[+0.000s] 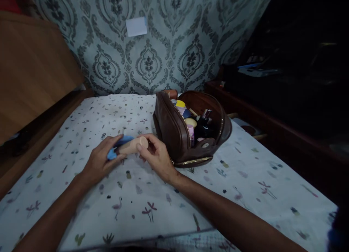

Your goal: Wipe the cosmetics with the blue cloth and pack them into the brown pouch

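Note:
A beige cylindrical cosmetic bottle (130,147) is held between my two hands, tilted slightly upward to the right. My left hand (101,154) is closed around its left end with a blue cloth (111,154), which shows above and below the fingers. Thumb and fingers of my right hand (158,157) grip the bottle's rounded right end. Just beyond the right hand stands an unzipped brown toiletry bag (174,130). Inside the bag are a yellow-topped container (180,104), a pale yellow lid (191,122), a pink container (190,132) and dark items that I cannot make out.
A white printed cloth (109,194) covers the surface beneath my hands. Patterned wall covering (148,59) rises at the back, with a small white paper (136,27) on it. A brown panel (32,70) stands at left. Dark furniture (294,74) borders the right.

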Demonstrator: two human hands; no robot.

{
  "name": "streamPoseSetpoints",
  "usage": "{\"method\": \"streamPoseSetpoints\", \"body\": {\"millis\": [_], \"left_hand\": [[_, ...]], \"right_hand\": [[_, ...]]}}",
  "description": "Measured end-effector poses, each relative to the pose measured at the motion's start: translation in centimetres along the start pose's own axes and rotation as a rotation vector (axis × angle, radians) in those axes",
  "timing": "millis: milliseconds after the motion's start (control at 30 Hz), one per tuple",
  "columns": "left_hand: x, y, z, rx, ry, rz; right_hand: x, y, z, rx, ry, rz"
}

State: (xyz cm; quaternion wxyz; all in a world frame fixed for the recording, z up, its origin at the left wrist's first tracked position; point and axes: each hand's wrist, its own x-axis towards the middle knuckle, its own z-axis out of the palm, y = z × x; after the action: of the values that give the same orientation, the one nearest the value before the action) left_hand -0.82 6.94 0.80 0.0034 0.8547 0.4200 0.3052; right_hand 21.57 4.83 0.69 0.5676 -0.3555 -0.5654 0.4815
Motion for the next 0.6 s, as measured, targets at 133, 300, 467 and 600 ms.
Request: {"method": "streamPoseSetpoints", "body": {"millis": [133, 300, 467, 600], "left_hand": [[-1.9, -4.2, -1.9, -0.043, 0.059, -0.483], [-5.5, -9.7, -4.8, 0.322, 0.107, -0.609], [-8.2, -11.8, -6.5, 0.592, 0.023, -0.514], [-8.8, -12.3, -7.1, 0.704, -0.055, -0.607]], "right_hand": [[-1.1, 1.4, -0.1, 0.031, 0.13, 0.122], [-2.7, 2.3, 0.8, 0.029, 0.197, 0.192], [-3.7, 2.1, 1.0, 0.043, 0.132, 0.188], [-3.5, 2.6, 0.8, 0.12, 0.125, 0.203]]}}
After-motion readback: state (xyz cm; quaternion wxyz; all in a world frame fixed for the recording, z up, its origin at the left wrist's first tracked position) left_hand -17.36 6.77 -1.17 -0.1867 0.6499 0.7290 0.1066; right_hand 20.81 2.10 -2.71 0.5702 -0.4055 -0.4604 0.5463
